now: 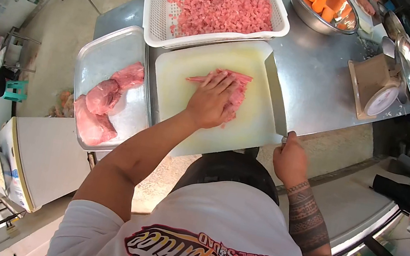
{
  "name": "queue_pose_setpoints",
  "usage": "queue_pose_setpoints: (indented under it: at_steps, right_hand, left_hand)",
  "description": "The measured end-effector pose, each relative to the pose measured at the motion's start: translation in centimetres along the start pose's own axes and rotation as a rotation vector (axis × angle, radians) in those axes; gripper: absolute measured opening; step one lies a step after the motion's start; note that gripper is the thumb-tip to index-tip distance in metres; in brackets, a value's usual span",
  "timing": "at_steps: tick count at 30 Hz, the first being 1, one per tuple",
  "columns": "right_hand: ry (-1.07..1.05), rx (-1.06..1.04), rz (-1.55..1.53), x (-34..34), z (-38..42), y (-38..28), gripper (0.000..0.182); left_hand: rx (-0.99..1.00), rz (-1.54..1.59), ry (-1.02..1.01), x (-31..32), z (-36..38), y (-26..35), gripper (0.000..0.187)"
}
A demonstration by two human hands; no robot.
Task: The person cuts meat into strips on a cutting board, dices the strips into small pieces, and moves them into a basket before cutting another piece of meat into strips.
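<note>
Two hands at work over the board (pixel 191 79), seen from above the person's white shirt. Nearest us, the right hand (pixel 289 162), forearm tattooed, has its fingers clamped round the handle of a cleaver (pixel 275 94), the broad blade lying along the board's right edge and pointing away. Just beyond, the left hand (pixel 210 101) presses down on the strips (pixel 236 92) of raw pink meat, fingers flat, held together and laid right across them, the strips poking out past the fingertips. That meat sits near the middle of the white board, a little toward the blade side, and the blade is beside it, not in it. Left of the board, touching it, a steel tray (pixel 111 51) carries three big uncut pieces of meat (pixel 102 102). Farther on, a white basket (pixel 163 8) butts against the board's far edge, heaped with pink cubes (pixel 224 5). Right of that, a steel bowl (pixel 305 11) holds orange chunks (pixel 326 0), and a scale (pixel 379 87) stands near the counter's (pixel 316 71) right end. Well apart at far left, another person sits by a green stool (pixel 15 90).
</note>
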State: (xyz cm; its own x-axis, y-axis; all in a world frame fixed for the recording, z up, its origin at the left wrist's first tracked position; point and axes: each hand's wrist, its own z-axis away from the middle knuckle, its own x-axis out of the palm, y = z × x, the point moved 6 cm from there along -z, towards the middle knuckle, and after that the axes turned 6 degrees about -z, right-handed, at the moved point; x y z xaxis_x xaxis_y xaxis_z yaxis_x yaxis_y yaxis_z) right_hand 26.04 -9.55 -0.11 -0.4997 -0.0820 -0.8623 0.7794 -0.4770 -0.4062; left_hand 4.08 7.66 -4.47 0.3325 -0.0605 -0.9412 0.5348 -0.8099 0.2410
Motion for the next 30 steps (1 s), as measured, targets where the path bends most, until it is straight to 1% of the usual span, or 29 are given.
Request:
queue_pose_setpoints:
  at_steps: [3,5,6,8,11,14,17,20,23,26,29,30]
  right_hand:
    - [-0.006,-0.005,-0.044,1.1,-0.7,0.2,0.033]
    - [-0.012,0.004,-0.046,0.9,-0.7,0.0,0.033]
    - [-0.017,0.006,-0.044,0.9,-0.7,-0.1,0.033]
    - [0.002,0.0,-0.047,1.0,-0.7,-0.1,0.032]
    - [0.012,0.009,-0.06,0.9,-0.9,-0.5,0.032]
    - [0.027,0.017,-0.086,0.9,-0.9,-0.3,0.031]
    - [0.049,0.028,-0.111,1.4,-1.0,0.4,0.03]
    - [0.061,0.023,-0.139,1.6,-0.9,0.6,0.03]
    - [0.052,0.022,-0.121,1.6,-1.0,0.4,0.03]
    - [0.048,0.018,-0.105,1.4,-0.8,0.1,0.03]
    - [0.066,0.003,-0.136,2.0,-0.9,0.6,0.03]
    - [0.075,-0.007,-0.149,2.2,-0.9,0.7,0.029]
  left_hand:
    - [-0.132,0.566,0.187,-0.3,-0.1,-3.3,0.063]
    - [-0.471,0.724,0.286,-3.3,0.3,-6.9,0.057]
    - [-0.35,0.206,0.29,-4.2,0.5,-9.6,0.051]
    - [-0.402,0.145,-0.001,-3.9,0.9,-11.5,0.035]
    - [-0.18,0.155,-0.163,-1.4,0.8,-11.3,0.025]
    - [-0.274,0.085,-0.096,-2.4,0.0,-11.3,0.019]
    - [-0.307,0.142,-0.032,-5.7,-1.9,-10.7,0.021]
    - [0.048,0.047,0.016,-7.2,-4.3,-6.1,0.022]
    - [0.216,0.02,-0.079,-4.3,-4.4,-3.6,0.024]
    - [-0.017,-0.006,-0.138,-4.1,-4.5,-5.5,0.03]
    - [-0.193,-0.105,-0.044,-4.5,-1.9,-10.0,0.027]
    - [-0.199,-0.073,-0.082,-3.8,-0.9,-10.7,0.025]
